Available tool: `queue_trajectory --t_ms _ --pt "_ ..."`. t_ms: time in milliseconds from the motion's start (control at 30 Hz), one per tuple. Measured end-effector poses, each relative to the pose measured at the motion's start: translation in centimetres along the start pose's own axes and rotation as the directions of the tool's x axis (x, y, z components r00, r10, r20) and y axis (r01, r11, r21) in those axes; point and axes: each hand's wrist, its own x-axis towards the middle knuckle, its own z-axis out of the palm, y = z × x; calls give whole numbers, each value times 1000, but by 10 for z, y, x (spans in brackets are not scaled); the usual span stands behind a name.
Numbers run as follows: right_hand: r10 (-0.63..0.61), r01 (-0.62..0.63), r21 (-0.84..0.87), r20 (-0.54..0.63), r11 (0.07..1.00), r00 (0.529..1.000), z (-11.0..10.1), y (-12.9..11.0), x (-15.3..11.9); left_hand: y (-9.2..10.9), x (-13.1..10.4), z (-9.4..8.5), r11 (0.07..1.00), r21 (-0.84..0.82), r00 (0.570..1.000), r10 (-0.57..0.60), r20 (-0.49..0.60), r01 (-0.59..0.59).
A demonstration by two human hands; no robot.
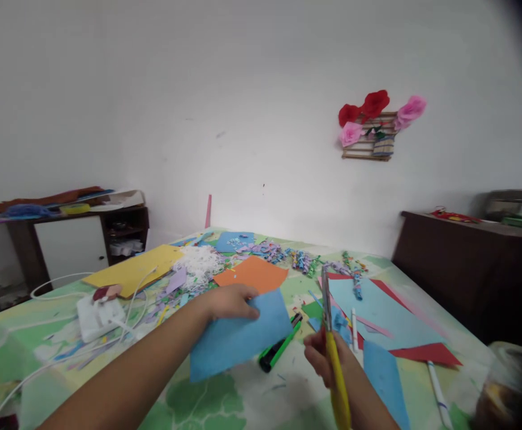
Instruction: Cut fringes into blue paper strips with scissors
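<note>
My left hand [234, 303] grips a sheet of blue paper [243, 340] by its upper edge, fingers on top, a little above the table. My right hand [332, 358] holds yellow-handled scissors [336, 370], with the blades pointing up and away and looking closed. Between my hands, a green and black cutter [281, 343] lies on the table. An orange sheet [254, 272] rests just behind the blue paper. Right of the scissors are light blue sheets [386, 310] over red paper [431, 353].
Yellow sheets [138, 269], white shreds [198, 266] and a white power strip [100, 316] with cables are at the left. Curled paper strips [303, 261] lie at the back. Markers [439, 391] and a glass jar [507, 388] are at the right.
</note>
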Motion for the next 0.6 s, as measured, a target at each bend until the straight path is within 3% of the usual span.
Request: queue_trajectory --t_ms 100,167,200,267,333,367,400,433,533,600 --pt "-3 9 60 -99 998 995 11 10 5 32 2 9 991 -1 991 135 0 -135" --pt "-1 21 94 -206 995 979 12 14 4 46 -3 18 985 -18 978 168 -128 -171" --pt "3 28 114 -260 993 965 11 15 2 50 -8 23 983 -27 958 170 -232 -182" --pt "14 48 165 -357 985 934 6 14 -1 56 -21 40 974 -45 873 179 -453 -223" --pt "30 71 223 -422 972 906 -1 13 -3 59 -32 65 959 -84 805 177 -567 -270" --pt "36 86 251 -443 964 896 -4 12 -3 59 -34 79 937 -132 803 198 -562 -323" --pt "37 104 278 -460 955 887 -7 11 -3 59 -33 93 835 -372 847 189 -496 -404" --pt "36 124 303 -473 945 880 -10 10 -2 59 -29 106 681 -645 918 102 -384 -346" --pt "33 178 368 -499 913 866 -15 7 1 60 -8 128 523 -827 966 -25 -258 -207" --pt "38 193 403 -500 894 865 -16 5 2 63 3 129 406 -888 970 -11 -241 -216"
